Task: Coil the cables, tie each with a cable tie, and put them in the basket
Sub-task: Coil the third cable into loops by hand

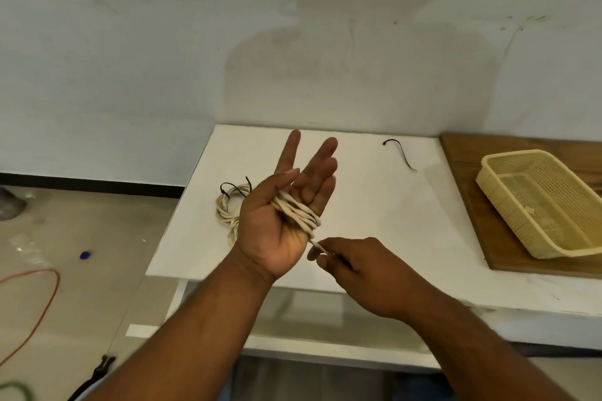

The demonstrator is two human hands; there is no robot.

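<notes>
1. The left hand (pixel 286 215) is raised over the white table (pixel 374 205), palm toward the camera and fingers straight and slightly spread.
2. A cream cable (pixel 298 210) is wound in several turns across that palm and the base of the fingers. The thumb is bent over the palm near the top turn, but whether it presses the cable is unclear.
3. The right hand (pixel 365 267), just below and beside the left, pinches the cable's free end between thumb and fingertips.
4. A second cream cable coil (pixel 226 208) lies on the table behind the left hand, bound with a black cable tie (pixel 228 189).
5. A loose black cable tie (pixel 402 153) lies near the table's far edge, well apart from the hands.
6. The cream basket (pixel 514 154) sits tilted on a wooden board (pixel 465 166) to the right.
7. An orange cable (pixel 49 303) runs across the floor on the left.
</notes>
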